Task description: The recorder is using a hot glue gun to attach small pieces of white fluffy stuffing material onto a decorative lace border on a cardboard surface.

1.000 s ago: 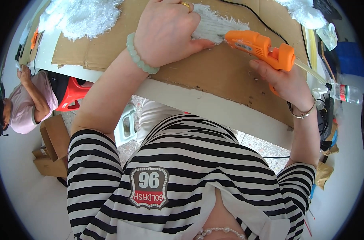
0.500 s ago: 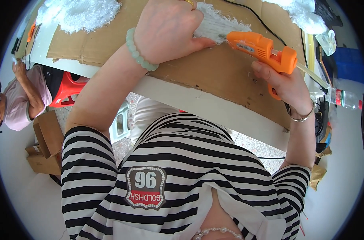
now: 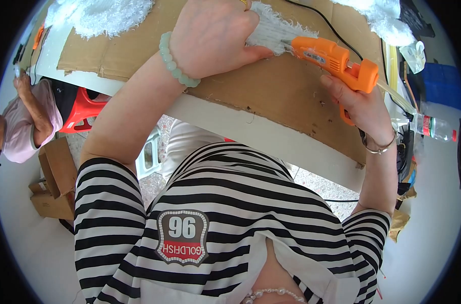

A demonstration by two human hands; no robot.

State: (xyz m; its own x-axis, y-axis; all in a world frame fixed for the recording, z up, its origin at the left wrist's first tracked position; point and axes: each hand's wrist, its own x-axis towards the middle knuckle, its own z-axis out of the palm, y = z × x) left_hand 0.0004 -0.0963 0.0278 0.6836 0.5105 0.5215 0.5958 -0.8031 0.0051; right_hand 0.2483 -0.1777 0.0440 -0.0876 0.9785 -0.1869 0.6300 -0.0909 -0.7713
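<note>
My right hand grips an orange hot glue gun, with a glue stick coming out of its back end. Its nozzle points left, at or just over a piece of white shaggy fabric that lies on the cardboard. My left hand is closed at the left edge of this fabric, its thumb stretched toward the nozzle. The left fingertips are turned away and mostly hidden. Whether the nozzle touches the fabric is hard to tell.
Cardboard covers the white table. White fluffy material lies far left, with more fluff far right. A black cord runs behind the glue gun. A plastic bottle is at right. Another person sits at left.
The glue gun has shifted slightly up and to the right, its nozzle now a little farther along the fabric. My left hand stays in place.
</note>
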